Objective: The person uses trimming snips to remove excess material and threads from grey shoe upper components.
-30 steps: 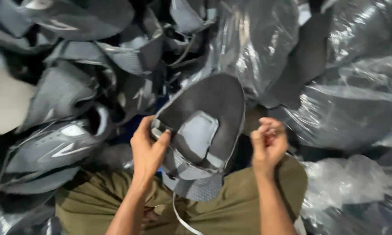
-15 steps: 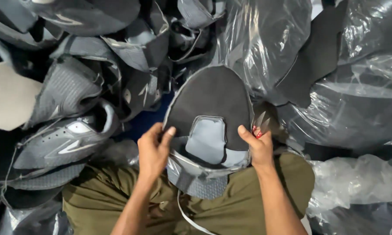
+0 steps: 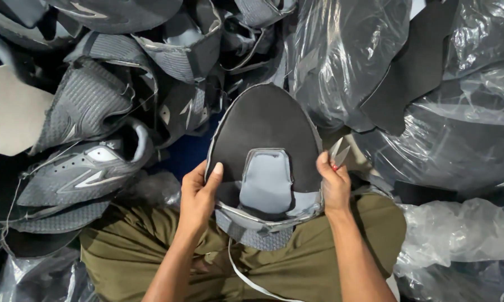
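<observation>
Both hands grip a dark shoe upper held flat above the lap, its grey tongue facing up. The left hand is closed on the upper's left edge, thumb on top. The right hand pinches the right edge while also clasping small snips, blades pointing up. Grey uppers are heaped at left; clear plastic bags crowd the right.
</observation>
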